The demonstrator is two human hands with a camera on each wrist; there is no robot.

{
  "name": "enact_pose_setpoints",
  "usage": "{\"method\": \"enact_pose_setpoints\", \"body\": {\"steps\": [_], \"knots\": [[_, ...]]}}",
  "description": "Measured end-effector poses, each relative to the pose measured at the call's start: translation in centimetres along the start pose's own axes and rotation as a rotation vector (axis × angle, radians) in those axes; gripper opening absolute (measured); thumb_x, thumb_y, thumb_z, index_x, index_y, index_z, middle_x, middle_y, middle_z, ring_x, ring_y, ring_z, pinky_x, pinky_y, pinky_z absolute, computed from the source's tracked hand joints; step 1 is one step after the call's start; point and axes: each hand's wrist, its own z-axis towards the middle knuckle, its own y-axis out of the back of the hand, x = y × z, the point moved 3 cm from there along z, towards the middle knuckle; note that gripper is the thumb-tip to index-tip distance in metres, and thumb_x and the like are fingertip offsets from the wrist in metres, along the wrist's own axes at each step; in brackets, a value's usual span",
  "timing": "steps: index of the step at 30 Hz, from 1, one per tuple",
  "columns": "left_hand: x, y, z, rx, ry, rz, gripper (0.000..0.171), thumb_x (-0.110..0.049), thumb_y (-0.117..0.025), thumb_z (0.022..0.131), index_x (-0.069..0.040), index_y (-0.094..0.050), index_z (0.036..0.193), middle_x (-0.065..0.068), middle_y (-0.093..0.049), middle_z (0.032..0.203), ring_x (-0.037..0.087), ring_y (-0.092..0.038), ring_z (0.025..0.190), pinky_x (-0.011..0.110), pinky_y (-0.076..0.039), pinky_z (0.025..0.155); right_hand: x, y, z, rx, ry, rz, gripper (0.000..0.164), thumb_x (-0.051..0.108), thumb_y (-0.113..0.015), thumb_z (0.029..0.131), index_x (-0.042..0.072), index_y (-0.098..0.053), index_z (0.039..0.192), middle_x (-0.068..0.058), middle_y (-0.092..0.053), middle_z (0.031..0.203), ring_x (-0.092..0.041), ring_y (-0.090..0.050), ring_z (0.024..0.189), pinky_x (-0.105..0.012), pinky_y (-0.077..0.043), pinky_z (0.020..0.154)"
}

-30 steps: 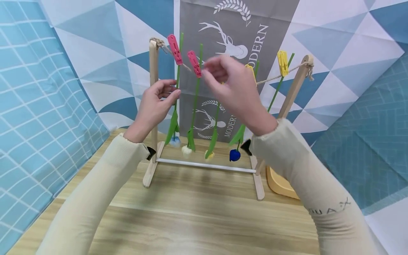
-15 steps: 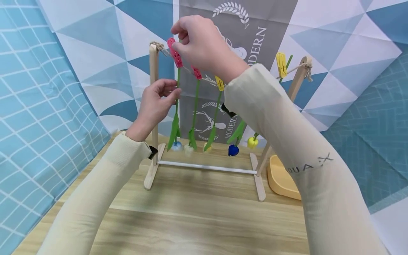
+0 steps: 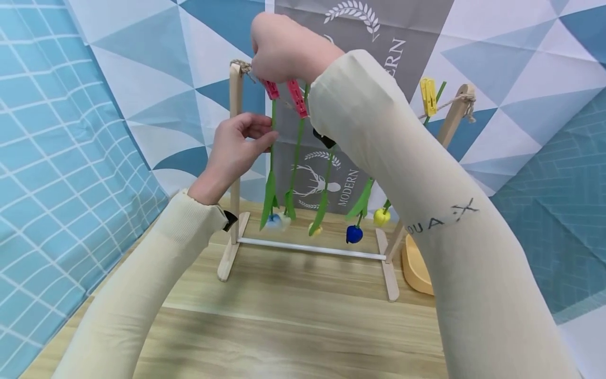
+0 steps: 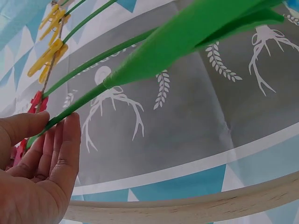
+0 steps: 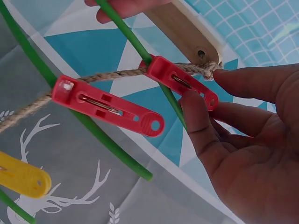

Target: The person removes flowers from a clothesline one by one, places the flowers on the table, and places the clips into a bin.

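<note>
right hand (image 3: pixel 284 50) moved left, now at leftmost red clothespin (image 3: pixel 271 89)

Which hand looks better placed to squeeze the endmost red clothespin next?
Probably the right hand: it is at the handle end of that red clothespin, while the left hand pinches the stem below.

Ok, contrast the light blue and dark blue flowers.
In the head view, the light blue flower hangs leftmost; the dark blue flower, second from right. The left hand pinches the light blue flower's stem, not the dark blue flower's. Both hang head down.
</note>
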Motion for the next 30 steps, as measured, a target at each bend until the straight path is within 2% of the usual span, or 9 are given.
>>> {"method": "enact_pose_setpoints", "body": {"steps": [4,9,14,17,21,24,27,30], "knots": [[-0.2,-0.1,0.0,0.007,-0.002,-0.019,0.031,-0.015,-0.066,0.087,-0.005,-0.062,0.116,0.003,-0.063,0.096,0.005,-0.062,0.078,0.020,-0.054,0.070,-0.4,0.1,0.4,0.031,-0.023,0.010,0.029,0.015,-0.038,0.092,0.012,-0.039,0.064,0.005,-0.030,0.050,-0.009,-0.030,0.044,-0.020,-0.036,0.048],[-0.6,-0.2,0.0,0.018,0.000,-0.027,0.030,-0.013,-0.066,0.086,-0.004,-0.063,0.115,0.005,-0.064,0.094,0.003,-0.062,0.073,0.020,-0.054,0.068,-0.8,0.4,0.6,0.029,-0.027,0.009,0.026,0.019,-0.041,0.094,0.013,-0.053,0.072,0.006,-0.045,0.058,-0.008,-0.044,0.055,-0.018,-0.043,0.054],[-0.6,-0.5,-0.1,0.025,-0.006,-0.022,0.029,-0.014,-0.065,0.087,-0.005,-0.063,0.115,0.006,-0.064,0.095,0.008,-0.063,0.076,0.020,-0.054,0.069,-1.2,0.6,0.6,0.062,0.005,0.000,0.029,0.019,-0.039,0.095,0.012,-0.056,0.073,0.006,-0.045,0.056,-0.008,-0.046,0.056,-0.019,-0.043,0.056],[-0.6,-0.7,-0.3,0.031,-0.010,-0.030,0.029,-0.015,-0.065,0.087,-0.006,-0.063,0.115,0.006,-0.064,0.094,0.010,-0.063,0.078,0.022,-0.055,0.070,-1.4,0.4,0.5,0.099,0.001,0.011,0.027,0.020,-0.041,0.096,0.013,-0.066,0.090,0.006,-0.052,0.069,-0.008,-0.048,0.061,-0.018,-0.046,0.061],[-0.6,-0.8,-0.4,0.023,-0.033,-0.042,0.029,-0.016,-0.066,0.086,-0.007,-0.064,0.114,0.008,-0.067,0.094,0.007,-0.063,0.076,0.021,-0.054,0.070,-1.5,0.5,0.1,0.103,-0.015,0.051,0.028,0.022,-0.044,0.096,0.012,-0.067,0.110,0.003,-0.057,0.087,-0.009,-0.052,0.070,-0.019,-0.048,0.069],[-0.6,-0.8,-0.4,0.009,-0.055,-0.059,0.029,-0.016,-0.067,0.086,-0.007,-0.065,0.114,0.008,-0.068,0.093,0.007,-0.064,0.075,0.020,-0.053,0.071,-1.6,0.9,-0.3,0.098,-0.021,0.056,0.030,0.025,-0.047,0.096,0.014,-0.066,0.116,0.003,-0.058,0.092,-0.009,-0.054,0.075,-0.020,-0.049,0.074],[-0.6,-0.9,-0.5,-0.005,-0.062,-0.089,0.029,-0.016,-0.067,0.086,-0.006,-0.066,0.113,0.006,-0.068,0.091,0.007,-0.064,0.074,0.020,-0.053,0.071,-1.6,1.1,-0.4,0.094,-0.010,0.012,0.032,0.029,-0.048,0.095,0.016,-0.064,0.119,0.003,-0.061,0.100,-0.008,-0.058,0.079,-0.019,-0.050,0.078],[-0.6,-1.1,-0.6,-0.017,-0.062,-0.118,0.029,-0.017,-0.067,0.086,-0.005,-0.066,0.112,0.004,-0.068,0.089,0.006,-0.064,0.072,0.020,-0.054,0.071,-1.7,1.1,-0.5,0.087,0.001,-0.026,0.032,0.034,-0.050,0.094,0.018,-0.064,0.118,0.002,-0.062,0.102,-0.008,-0.059,0.082,-0.020,-0.050,0.080]]}}
